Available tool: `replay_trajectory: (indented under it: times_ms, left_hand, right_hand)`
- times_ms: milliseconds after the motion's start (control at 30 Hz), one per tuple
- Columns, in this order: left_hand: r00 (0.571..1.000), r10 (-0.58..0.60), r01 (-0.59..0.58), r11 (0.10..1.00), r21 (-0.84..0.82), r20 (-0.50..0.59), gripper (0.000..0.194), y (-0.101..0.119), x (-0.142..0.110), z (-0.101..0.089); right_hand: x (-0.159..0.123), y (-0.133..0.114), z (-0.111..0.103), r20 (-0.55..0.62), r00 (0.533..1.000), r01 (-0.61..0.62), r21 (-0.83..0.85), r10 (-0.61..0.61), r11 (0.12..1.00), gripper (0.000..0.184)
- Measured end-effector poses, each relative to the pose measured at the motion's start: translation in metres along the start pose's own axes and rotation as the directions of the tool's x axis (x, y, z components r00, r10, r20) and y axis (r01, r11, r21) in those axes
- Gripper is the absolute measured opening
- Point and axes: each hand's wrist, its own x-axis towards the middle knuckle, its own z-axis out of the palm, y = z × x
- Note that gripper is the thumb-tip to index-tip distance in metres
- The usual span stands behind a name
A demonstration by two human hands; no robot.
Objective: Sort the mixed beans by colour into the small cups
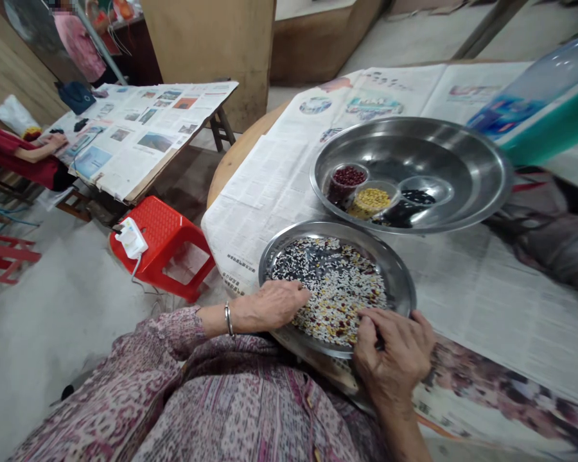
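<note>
A round metal plate [403,282] sits near the table edge, strewn with mixed grains [334,292]: white rice-like ones with yellow, dark red and black beans. My left hand [277,303], a silver bangle at its wrist, reaches over the plate's left side. Its fingers are pinched together at the grains, and whatever they hold is hidden. At the lower right rim, my right hand [395,343] has its fingers curled, thumb and forefinger close together by the grains. I cannot make out anything between them.
Behind the plate, a large metal basin [481,186] holds cups of red beans [349,176], yellow beans [372,199] and black beans [418,196]. A bottle [534,96] leans at right. Left are a red stool [161,224] with a white plug adapter, another newspaper-covered table [139,135], and two people.
</note>
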Motion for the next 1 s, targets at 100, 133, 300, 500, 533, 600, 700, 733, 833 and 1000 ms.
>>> replay_trajectory:
  times_ms: [100,133,300,500,533,600,700,733,833,1000]
  left_hand:
    - [0.997,0.037,-0.040,0.998,-0.041,-0.069,0.016,0.011,0.009,0.014]
    - [0.995,0.048,-0.053,0.997,-0.054,-0.089,0.017,0.016,0.011,0.017]
    - [0.951,0.228,-0.257,0.959,-0.123,-0.211,0.021,0.028,0.015,0.020]
    - [0.911,0.036,-0.140,0.964,-0.227,-0.412,0.028,-0.008,0.006,0.018]
    - [0.905,0.003,-0.105,0.971,-0.216,-0.426,0.027,-0.015,0.004,0.017]
    - [0.905,0.000,-0.083,0.981,-0.177,-0.426,0.024,-0.025,0.002,0.013]
    - [0.930,0.062,-0.107,0.989,-0.106,-0.362,0.021,-0.026,0.001,0.010]
    - [0.939,0.073,-0.108,0.990,-0.087,-0.337,0.021,-0.024,0.001,0.009]
    - [0.960,0.068,-0.090,0.994,-0.068,-0.271,0.022,-0.015,0.005,0.011]
    - [0.966,0.057,-0.095,0.985,-0.142,-0.251,0.023,-0.005,0.014,0.019]
  right_hand:
    - [0.000,0.001,0.000,0.005,1.000,-0.004,0.002,0.004,1.000,0.011]
    - [0.000,0.001,0.000,0.004,1.000,-0.002,-0.001,0.002,1.000,0.010]
    - [-0.001,0.003,0.001,-0.002,1.000,0.023,-0.010,-0.023,1.000,0.010]
    - [0.000,0.002,0.001,0.018,1.000,-0.005,-0.008,0.005,1.000,0.010]
    - [0.000,0.002,0.000,0.023,1.000,-0.013,-0.009,0.013,1.000,0.010]
    - [0.000,0.001,0.000,0.023,1.000,-0.017,-0.008,0.018,1.000,0.010]
    - [0.000,0.001,0.000,0.012,1.000,-0.003,-0.007,0.003,1.000,0.010]
    - [0.000,0.001,0.001,0.011,1.000,0.002,-0.008,-0.002,1.000,0.010]
    - [0.001,0.001,0.000,0.015,1.000,0.006,-0.012,-0.006,1.000,0.010]
    - [0.003,0.000,-0.001,0.010,1.000,0.021,-0.017,-0.021,1.000,0.009]
